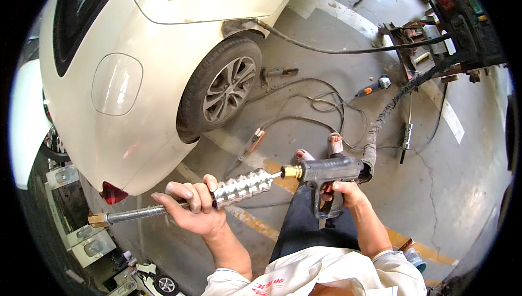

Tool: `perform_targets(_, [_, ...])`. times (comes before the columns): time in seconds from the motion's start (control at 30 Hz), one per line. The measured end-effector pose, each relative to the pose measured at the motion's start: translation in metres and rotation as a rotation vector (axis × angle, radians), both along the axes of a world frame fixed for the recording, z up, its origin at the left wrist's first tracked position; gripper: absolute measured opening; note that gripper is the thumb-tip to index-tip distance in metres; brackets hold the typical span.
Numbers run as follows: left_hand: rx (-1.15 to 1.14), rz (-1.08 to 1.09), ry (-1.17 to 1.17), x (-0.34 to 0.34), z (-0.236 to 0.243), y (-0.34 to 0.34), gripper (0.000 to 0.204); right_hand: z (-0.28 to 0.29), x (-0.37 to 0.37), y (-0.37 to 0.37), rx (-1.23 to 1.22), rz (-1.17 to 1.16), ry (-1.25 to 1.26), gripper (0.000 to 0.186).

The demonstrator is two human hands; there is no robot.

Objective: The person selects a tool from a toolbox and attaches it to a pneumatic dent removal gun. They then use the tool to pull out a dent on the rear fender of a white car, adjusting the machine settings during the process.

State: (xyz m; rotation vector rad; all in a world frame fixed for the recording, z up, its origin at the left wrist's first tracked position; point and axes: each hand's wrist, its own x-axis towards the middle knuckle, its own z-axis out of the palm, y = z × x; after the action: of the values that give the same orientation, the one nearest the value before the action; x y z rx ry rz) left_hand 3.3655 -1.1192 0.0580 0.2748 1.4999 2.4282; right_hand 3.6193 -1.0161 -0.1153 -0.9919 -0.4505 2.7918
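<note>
My left hand (196, 203) grips a slide hammer (125, 216) by its metal rod, fingertips against the ribbed silver weight (243, 186). A brass-coloured fitting caps the rod's far left end. My right hand (348, 195) holds the handle of a black spot-welder gun (331, 170), whose brass nozzle (291, 171) meets the thin tip of the slide hammer. A thick wrapped cable (371, 138) runs from the gun up to a black machine (465, 26) at the right. Both tools are held level above my legs, in front of a white car (152, 62).
The car's rear wheel (223, 89) is ahead on the left, a cable clamped near its arch. Loops of cable, an orange-and-black power tool (374, 86), a clamp (255, 139) and a metal bar (406, 138) lie on the floor. Loose car parts (87, 247) stand at lower left.
</note>
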Motion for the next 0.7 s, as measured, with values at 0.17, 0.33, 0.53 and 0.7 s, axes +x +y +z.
perform_targets(0.17, [0.177, -0.38, -0.121, 0.0, -0.027, 0.024, 0.056, -0.016, 0.035, 0.015, -0.053, -0.009, 0.078, 0.034])
perform_targets(0.33, [0.168, -0.381, -0.404, 0.027, -0.068, 0.082, 0.051, 0.004, 0.084, 0.053, -0.14, 0.011, -0.056, 0.043])
perform_targets(0.53, [0.083, -0.471, -0.758, 0.043, -0.133, 0.16, 0.051, 0.02, 0.125, 0.086, -0.374, -0.082, 0.032, 0.028])
perform_targets(0.7, [-0.086, -0.5, -0.905, 0.039, -0.21, 0.224, 0.042, -0.017, 0.112, 0.122, -0.502, -0.222, -0.126, 0.017])
